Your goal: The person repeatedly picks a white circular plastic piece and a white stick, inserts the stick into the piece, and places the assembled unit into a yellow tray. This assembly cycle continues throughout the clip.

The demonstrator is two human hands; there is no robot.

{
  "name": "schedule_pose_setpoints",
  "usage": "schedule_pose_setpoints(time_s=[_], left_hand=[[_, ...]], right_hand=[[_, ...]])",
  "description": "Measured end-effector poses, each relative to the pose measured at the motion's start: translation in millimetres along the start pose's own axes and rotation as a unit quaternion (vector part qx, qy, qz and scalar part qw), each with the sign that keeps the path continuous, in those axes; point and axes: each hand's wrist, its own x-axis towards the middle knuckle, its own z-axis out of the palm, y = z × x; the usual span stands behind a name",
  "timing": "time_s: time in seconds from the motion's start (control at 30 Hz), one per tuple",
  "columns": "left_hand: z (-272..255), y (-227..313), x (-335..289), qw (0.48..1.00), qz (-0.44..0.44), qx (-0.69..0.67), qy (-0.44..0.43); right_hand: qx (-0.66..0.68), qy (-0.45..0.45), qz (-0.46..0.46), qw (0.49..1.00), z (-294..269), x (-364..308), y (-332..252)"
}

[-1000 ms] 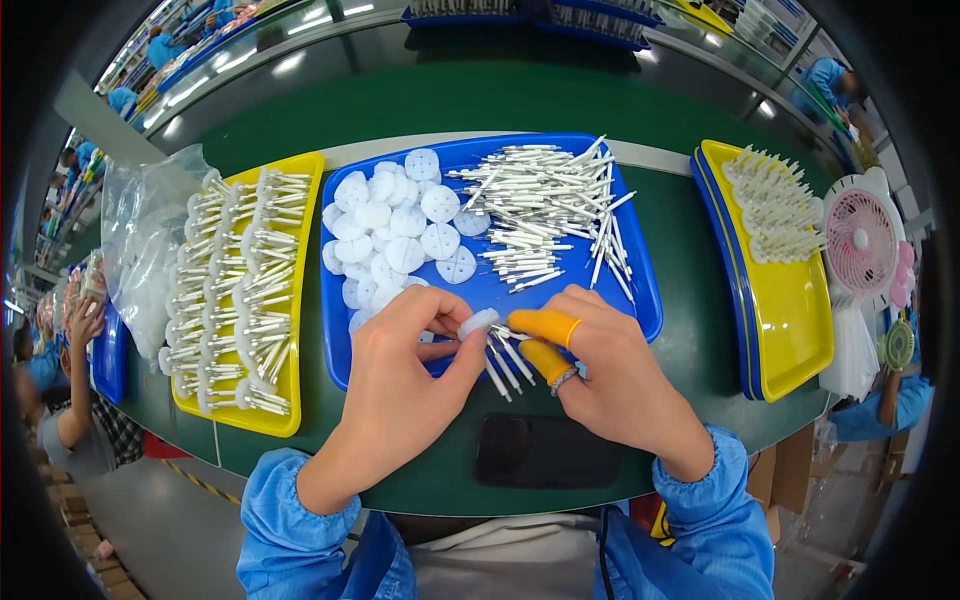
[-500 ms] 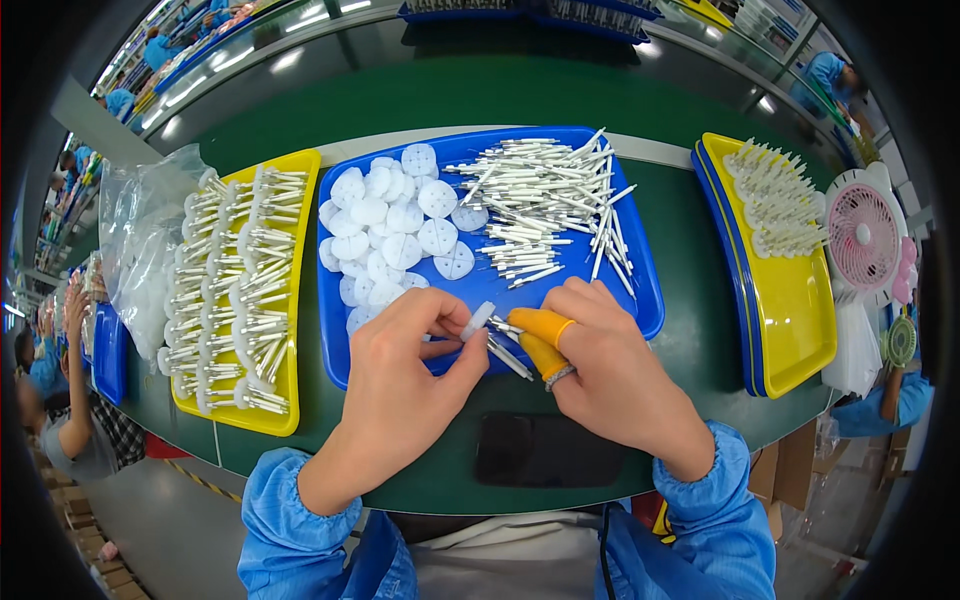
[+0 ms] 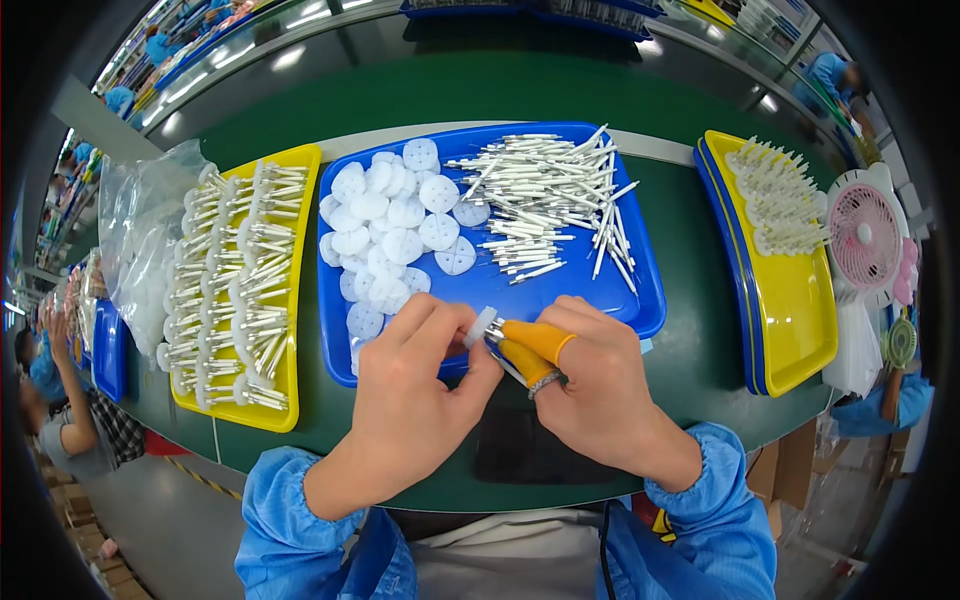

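Note:
Over the front edge of a blue tray (image 3: 600, 298), my left hand (image 3: 405, 390) pinches a translucent white plastic disc (image 3: 482, 325) on edge between thumb and fingers. My right hand (image 3: 615, 385), with yellow finger cots on thumb and index finger and a ring, grips a thin white rod with a metal end (image 3: 495, 332) against the disc's right face. My fingers hide most of that rod, and whether others are in the disc cannot be told. A heap of slotted discs (image 3: 400, 225) fills the tray's left side. Loose white rods (image 3: 545, 190) lie piled on its right.
A yellow tray (image 3: 290, 370) at left holds rows of discs fitted with rods. Stacked trays (image 3: 800, 345) at right carry more such pieces, beside a pink fan (image 3: 865, 235). A clear plastic bag (image 3: 150, 240) lies far left. A dark phone-like slab (image 3: 530, 455) lies near the table's front edge.
My right fingers have closed in on the disc, pressing the rod up to it. Rods that showed below my fingers are now mostly covered. My left hand has shifted slightly down.

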Motion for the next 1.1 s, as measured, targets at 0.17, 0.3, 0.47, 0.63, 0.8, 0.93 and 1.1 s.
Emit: schedule_pose_setpoints(time_s=[0.17, 0.3, 0.47, 0.63, 0.8, 0.93, 1.1], left_hand=[[4.2, -4.4, -3.9, 1.000, -0.006, 0.015, -0.005], [-7.9, -10.0, 3.8, 0.998, -0.012, 0.053, 0.041], [-32.3, -21.1, 18.1, 0.984, 0.002, 0.102, 0.147], [-77.4, -38.7, 6.1, 0.962, -0.016, 0.149, 0.230], [-161.4, -62.8, -4.3, 0.924, -0.079, 0.242, 0.286], [-225.6, -112.5, 25.4, 0.921, -0.109, 0.285, 0.241], [-245.8, -165.3, 87.7, 0.925, -0.093, 0.316, 0.190]], right_hand=[[0.017, 0.003, 0.056, 0.998, 10.3, 5.9, -4.0], [0.037, 0.021, 0.056, 0.997, -0.7, 24.9, 9.2], [-0.179, 0.028, 0.060, 0.982, -2.5, 20.8, 39.9], [-0.204, 0.014, 0.070, 0.976, -2.2, 20.1, 34.7], [-0.174, 0.003, 0.067, 0.983, -1.8, 16.2, 28.8], [-0.157, 0.000, 0.108, 0.982, -0.5, 15.4, 19.5], [-0.118, 0.047, 0.080, 0.989, 2.9, 7.1, 38.0]])
